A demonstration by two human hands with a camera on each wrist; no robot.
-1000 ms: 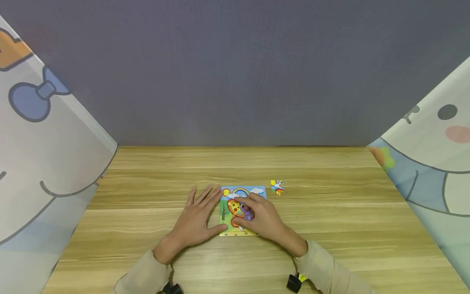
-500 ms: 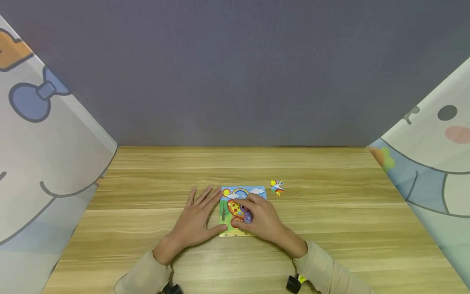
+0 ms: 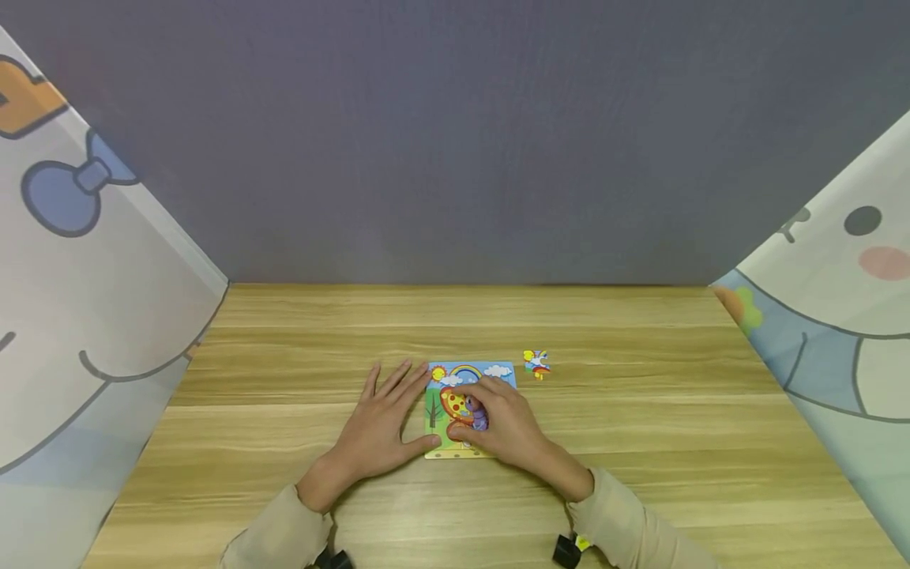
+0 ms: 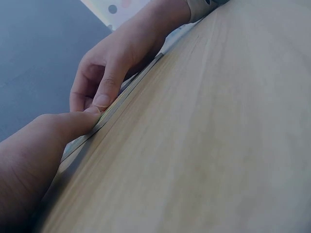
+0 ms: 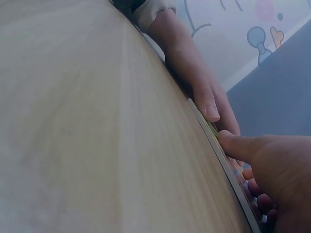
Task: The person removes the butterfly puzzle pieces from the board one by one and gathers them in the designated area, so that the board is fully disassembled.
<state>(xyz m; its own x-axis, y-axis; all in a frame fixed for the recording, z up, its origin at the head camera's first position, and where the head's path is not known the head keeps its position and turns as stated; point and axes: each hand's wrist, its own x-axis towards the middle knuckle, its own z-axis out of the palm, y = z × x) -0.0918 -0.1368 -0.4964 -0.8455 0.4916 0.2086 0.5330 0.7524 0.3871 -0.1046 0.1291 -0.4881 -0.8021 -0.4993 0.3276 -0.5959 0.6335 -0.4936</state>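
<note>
A square jigsaw puzzle (image 3: 435, 399) with a sun, a rainbow and a spotted butterfly lies flat on the wooden table. My left hand (image 3: 380, 431) rests palm down at its left side, fingers straight and spread. The left thumb and index fingertip touch the puzzle's left edge. Over the right half bends my right hand (image 3: 508, 419), its thumb and curled fingers gripping a butterfly piece (image 3: 478, 415) in the picture. The hand hides the puzzle's right side. In the right wrist view the right thumb (image 5: 231, 141) bears down close by the left thumb (image 5: 210, 109).
Some loose puzzle pieces (image 3: 537, 364) lie together on the table (image 3: 640, 379), just beyond the puzzle's upper right corner. A grey panel (image 3: 455, 142) rises at the table's back edge, with cartoon-printed panels (image 3: 107, 316) on both sides.
The right hand's thumb and fingers have shifted very slightly over the butterfly. The left hand and the loose pieces stay where they were.
</note>
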